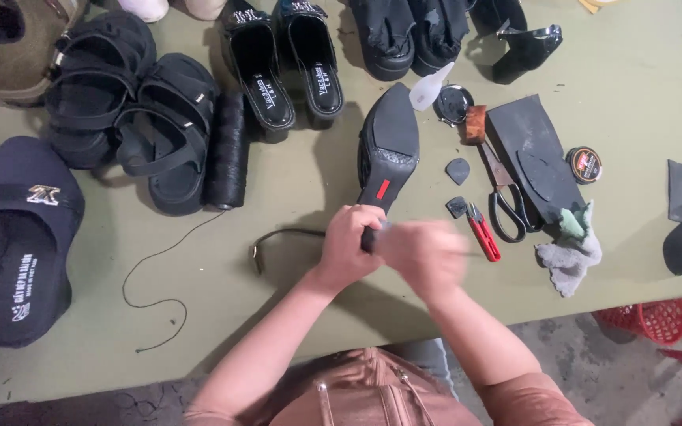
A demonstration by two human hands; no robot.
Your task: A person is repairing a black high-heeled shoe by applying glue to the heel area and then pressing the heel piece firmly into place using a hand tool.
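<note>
Heel work on a black high-heeled shoe [388, 146], which lies sole-up on the green table [294, 189], toe pointing away, red patch on the arch. Left hand [349, 244] is wrapped tight around the heel end, clamped on the shoe and pinning it near the table's front edge. Right hand [424, 252] sits just beside it at the heel tip, motion-blurred; fingers look curled together, but whether they hold a tool or a small piece, cannot tell.

Judgement: step in hand appears to be fitting or trimming at the heel tip. Next move calls for a steady left-hand brace and short, controlled right-hand strokes, as the working spot is small and close to the left fingers.

Pose: both forearms come in from the lower edge and converge, wrists bent slightly down, hands touching or nearly so.

Nearby, right of the shoe: red cutter [483, 233], scissors [505, 197], two small black cut pieces, black rubber sheet [534, 154], grey rag [570, 252]. Left: spool of black thread [228, 150], loose thread, sandals [132, 118].
</note>
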